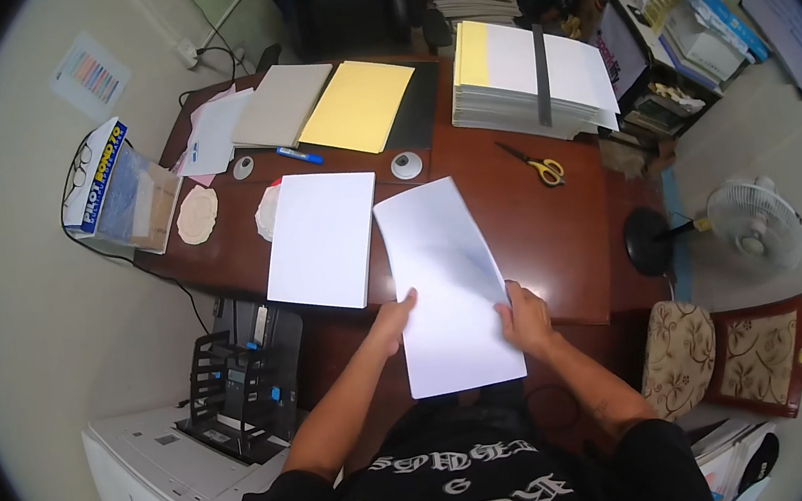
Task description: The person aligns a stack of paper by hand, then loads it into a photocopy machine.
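Note:
Between my two hands is a stack of white paper, slightly bowed, held over the desk's near edge. My left hand grips its left side with the thumb on top. On the opposite side my right hand is closed around the edge, thumb also on top; the fingers beneath are partly hidden. Just left of it, a second pile of white paper lies on the brown desk, near my left hand but not touched.
Yellow-handled scissors lie to the right, before a tall strapped paper stack. Yellow sheets, a grey folder and a blue marker lie farther back. A fan stands right; a printer stands left.

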Motion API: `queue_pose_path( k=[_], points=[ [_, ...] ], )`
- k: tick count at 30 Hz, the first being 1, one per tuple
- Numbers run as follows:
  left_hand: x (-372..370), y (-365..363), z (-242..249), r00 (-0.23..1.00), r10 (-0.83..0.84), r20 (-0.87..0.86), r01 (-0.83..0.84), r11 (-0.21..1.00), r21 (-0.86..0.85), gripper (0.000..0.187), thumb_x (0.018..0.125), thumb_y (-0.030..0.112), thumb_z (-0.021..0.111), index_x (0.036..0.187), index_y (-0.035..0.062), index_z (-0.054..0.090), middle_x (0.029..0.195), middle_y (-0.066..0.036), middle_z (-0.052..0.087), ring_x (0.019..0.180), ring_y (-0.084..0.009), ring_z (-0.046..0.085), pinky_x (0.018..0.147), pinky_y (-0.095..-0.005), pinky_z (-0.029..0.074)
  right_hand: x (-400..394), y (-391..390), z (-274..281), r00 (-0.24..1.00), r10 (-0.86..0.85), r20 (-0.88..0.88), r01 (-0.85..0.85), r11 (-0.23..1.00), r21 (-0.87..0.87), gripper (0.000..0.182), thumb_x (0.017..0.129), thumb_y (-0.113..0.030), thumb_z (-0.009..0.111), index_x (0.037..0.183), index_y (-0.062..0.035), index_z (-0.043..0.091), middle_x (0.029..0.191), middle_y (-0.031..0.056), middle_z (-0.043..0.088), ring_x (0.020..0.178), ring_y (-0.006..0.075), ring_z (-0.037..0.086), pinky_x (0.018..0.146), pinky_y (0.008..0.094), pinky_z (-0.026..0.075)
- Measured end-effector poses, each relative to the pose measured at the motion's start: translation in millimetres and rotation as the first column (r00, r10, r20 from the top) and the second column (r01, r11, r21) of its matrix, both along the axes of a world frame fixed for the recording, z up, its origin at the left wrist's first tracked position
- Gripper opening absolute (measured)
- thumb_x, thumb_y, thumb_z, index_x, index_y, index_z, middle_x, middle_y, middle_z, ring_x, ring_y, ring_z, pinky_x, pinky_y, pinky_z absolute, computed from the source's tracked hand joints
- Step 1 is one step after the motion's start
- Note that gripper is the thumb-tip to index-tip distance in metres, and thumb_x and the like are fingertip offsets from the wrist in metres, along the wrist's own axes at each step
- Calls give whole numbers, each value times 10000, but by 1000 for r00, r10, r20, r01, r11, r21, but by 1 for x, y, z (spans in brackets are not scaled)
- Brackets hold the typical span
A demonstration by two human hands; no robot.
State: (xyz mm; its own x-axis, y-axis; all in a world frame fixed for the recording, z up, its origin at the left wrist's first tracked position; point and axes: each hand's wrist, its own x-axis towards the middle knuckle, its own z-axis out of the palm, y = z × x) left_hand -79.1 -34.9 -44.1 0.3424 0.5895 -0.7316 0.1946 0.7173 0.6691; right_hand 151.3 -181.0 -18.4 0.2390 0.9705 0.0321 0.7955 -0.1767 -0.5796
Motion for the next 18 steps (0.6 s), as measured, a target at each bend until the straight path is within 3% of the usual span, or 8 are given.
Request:
queue_pose_path(
  k=[2,3,6,10,11,12,14,18],
  points=[
    [-2,-13,-19,969,-142,-205,213,898,386,473,926,330,595,1176,-70,568,1015,-309,646,995,-442,623,835,-459,506,1,4,9,992,-25,-121,25,1000,-5,400,851,-126,595,1194,39,470,826,272,648,768,447,637,747,482,514],
    [-1,-16,-11,842,-164,-514,465,703,538,473,925,319,602,1177,-78,549,977,-301,652,977,-448,624,830,-463,505,5,11,13,983,-40,-180,39,999,-7,394,850,-134,602,1187,35,485,825,271,650,768,440,642,746,477,516],
    [13,-29,44,656,-196,-729,666,605,437,448,925,307,603,1138,-84,555,937,-305,649,960,-452,621,819,-471,500,25,40,-23,712,-292,-638,105,943,-315,358,842,-149,623,1146,21,535,851,269,661,762,421,654,728,453,526],
    [13,-5,-6,950,-105,-293,301,542,785,418,921,322,623,1050,-74,582,898,-255,664,815,-376,667,749,-421,523,13,18,1,931,-125,-342,159,985,73,334,826,-93,632,1135,10,559,912,249,671,774,388,670,709,436,530],
    [18,5,-4,998,-52,46,41,974,221,381,924,302,631,1048,-57,600,917,-168,676,803,-253,669,720,-359,527,15,15,8,938,-129,-321,152,987,48,340,816,-66,641,1136,8,555,964,257,664,827,399,668,725,454,523],
    [16,17,1,990,-119,77,115,992,61,360,926,271,635,1086,-50,607,941,-111,664,852,-164,644,715,-312,522,18,17,8,951,-113,-289,142,987,82,336,817,-75,642,1133,9,562,973,261,662,839,404,665,730,458,521],
    [21,21,10,962,-236,-135,260,945,199,305,897,195,649,1056,-61,607,945,-178,676,853,-254,670,734,-363,538,24,23,3,971,-86,-221,121,981,152,330,819,-91,644,1125,10,574,992,269,658,863,415,659,740,464,518],
    [61,1,52,735,-190,-651,613,597,518,270,841,156,654,954,-87,631,911,-330,631,889,-495,616,814,-504,496,28,56,13,925,-326,-196,261,918,-298,382,802,-130,669,1118,71,596,991,276,665,896,416,661,778,449,527]
  ],
)
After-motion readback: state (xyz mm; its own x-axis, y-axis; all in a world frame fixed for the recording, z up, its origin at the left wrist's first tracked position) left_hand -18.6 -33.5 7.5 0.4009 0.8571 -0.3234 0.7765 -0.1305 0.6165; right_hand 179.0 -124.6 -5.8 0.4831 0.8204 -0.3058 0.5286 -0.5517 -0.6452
